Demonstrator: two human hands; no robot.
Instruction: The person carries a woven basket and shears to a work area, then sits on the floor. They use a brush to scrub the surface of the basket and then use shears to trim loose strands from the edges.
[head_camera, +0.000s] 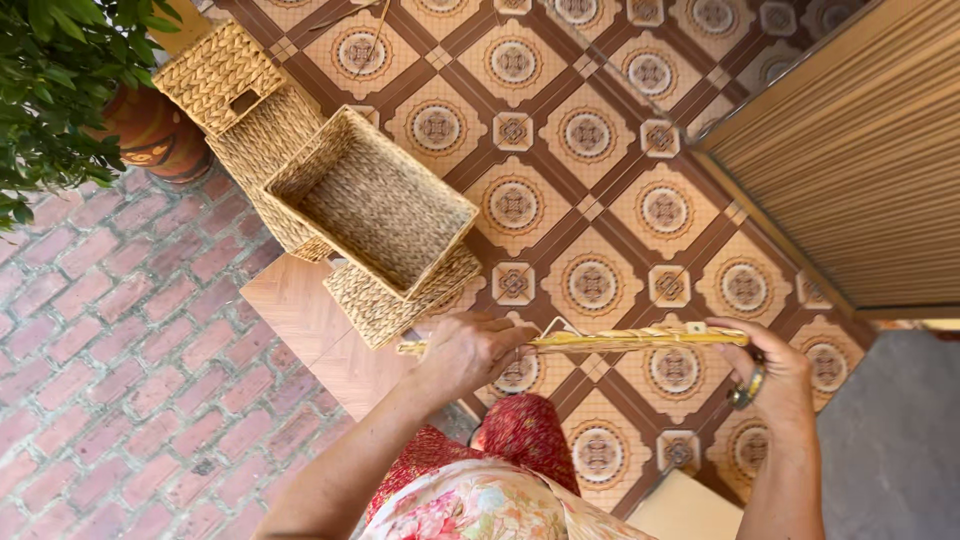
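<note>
While both hands close around it, a long bundle of pale yellow straw (640, 340) lies level between them, held above the patterned floor tiles (590, 135). The left hand (468, 352) grips one end with fingers curled over the strands, a short frayed tip poking out past the knuckles. The right hand (772, 372) clasps the other end from below, thumb on top (a metal bracelet (748, 388) sits at that wrist). Just beyond the left hand stands a rectangular woven basket (375, 205), tilted and resting on a second, flatter woven basket (385, 300); both sit on a low wooden board (300, 310). Further off, two more woven baskets (240, 95) are stacked near a clay plant pot (155, 135) with green leaves (60, 90). Red brick paving (110, 350) spreads on one side, and a ribbed tan door (860, 160) on the other.
</note>
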